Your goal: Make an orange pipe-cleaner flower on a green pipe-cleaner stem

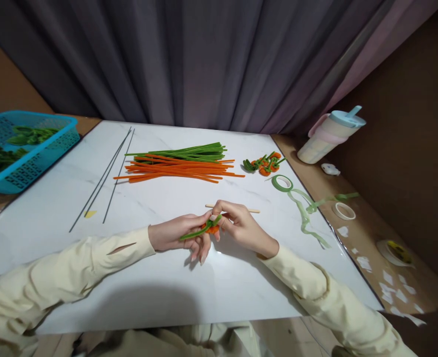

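1. We can pass over the near part of the table [234, 300], between our sleeves [74, 265].
2. Beyond our right hand [243, 228], a stick [254, 211] lies crosswise; pipe cleaners [174, 170] bar the way farther out.
3. At right, tape [274, 182] and its strip [310, 208] obstruct us; at left, wires [110, 198].

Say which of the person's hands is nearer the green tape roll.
Right. The right hand is closer, in front of the green tape roll and to its left. The left hand is farther left, on the right hand's far side from the roll.
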{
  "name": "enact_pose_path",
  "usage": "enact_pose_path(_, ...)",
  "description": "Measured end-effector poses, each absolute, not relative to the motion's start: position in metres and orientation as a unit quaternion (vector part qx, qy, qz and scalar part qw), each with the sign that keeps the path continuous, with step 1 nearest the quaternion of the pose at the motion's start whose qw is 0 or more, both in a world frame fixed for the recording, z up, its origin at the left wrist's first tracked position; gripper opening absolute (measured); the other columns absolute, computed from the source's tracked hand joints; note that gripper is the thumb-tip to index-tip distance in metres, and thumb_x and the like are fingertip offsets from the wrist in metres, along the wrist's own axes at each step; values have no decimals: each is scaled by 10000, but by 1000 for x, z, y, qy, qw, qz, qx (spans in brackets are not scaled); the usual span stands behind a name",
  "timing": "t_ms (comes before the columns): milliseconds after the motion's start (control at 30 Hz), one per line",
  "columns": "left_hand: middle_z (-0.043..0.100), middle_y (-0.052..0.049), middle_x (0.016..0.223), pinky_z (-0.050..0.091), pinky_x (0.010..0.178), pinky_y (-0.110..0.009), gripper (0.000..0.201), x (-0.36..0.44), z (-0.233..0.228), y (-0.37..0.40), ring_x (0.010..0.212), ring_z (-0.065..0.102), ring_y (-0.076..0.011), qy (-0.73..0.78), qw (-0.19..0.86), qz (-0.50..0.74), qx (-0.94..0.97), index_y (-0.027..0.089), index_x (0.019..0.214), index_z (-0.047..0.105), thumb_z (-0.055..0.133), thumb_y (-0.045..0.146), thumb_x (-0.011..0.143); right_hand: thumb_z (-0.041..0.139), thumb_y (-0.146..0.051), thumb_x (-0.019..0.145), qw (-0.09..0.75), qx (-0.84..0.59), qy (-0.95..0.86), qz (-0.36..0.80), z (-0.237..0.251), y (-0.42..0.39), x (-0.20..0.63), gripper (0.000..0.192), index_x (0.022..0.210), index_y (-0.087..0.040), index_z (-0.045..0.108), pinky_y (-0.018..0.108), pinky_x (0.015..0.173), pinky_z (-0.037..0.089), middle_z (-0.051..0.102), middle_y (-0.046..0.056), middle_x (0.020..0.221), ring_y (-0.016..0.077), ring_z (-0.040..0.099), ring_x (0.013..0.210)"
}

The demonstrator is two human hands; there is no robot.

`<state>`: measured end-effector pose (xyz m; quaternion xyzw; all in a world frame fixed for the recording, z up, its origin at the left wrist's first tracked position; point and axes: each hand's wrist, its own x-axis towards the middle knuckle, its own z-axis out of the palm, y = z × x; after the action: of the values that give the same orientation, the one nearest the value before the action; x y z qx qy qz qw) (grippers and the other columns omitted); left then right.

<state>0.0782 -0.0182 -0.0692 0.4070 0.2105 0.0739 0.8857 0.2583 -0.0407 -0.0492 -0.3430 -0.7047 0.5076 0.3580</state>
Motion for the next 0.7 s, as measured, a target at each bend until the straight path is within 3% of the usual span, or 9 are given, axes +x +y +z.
enact_pose_path(267, 661, -76, 639, 454, 424, -178, 432, 78, -69, -17, 537, 623, -141, 204, 891, 100, 392, 112, 978, 566, 478, 519, 860, 481, -280, 886, 376, -382, -685, 493, -50, -39, 259, 198, 719, -174, 464, 210, 502, 364, 480, -36, 561, 88, 456, 493)
enact_pose_path(467, 661, -79, 720, 435, 436, -156, 333, 77, -69, -18, 581, 618, -118, 187, 893, 117, 392, 86, 896, 615, 629, 405, 803, 513, -310, 870, 390, -381, -658, 519, -50, -40, 260, 220, 709, -171, 460, 204, 480, 360, 484, -32, 582, 79, 448, 477)
enact_pose_path(700, 639, -68, 588, 412, 432, -134, 319, 79, -65, -19, 444, 539, -59, 220, 874, 119, 417, 64, 638, 620, 606, 312, 836, 539, -353, 865, 386, -394, -636, 540, -53, -39, 255, 267, 691, -167, 457, 203, 476, 394, 469, -37, 582, 76, 449, 489)
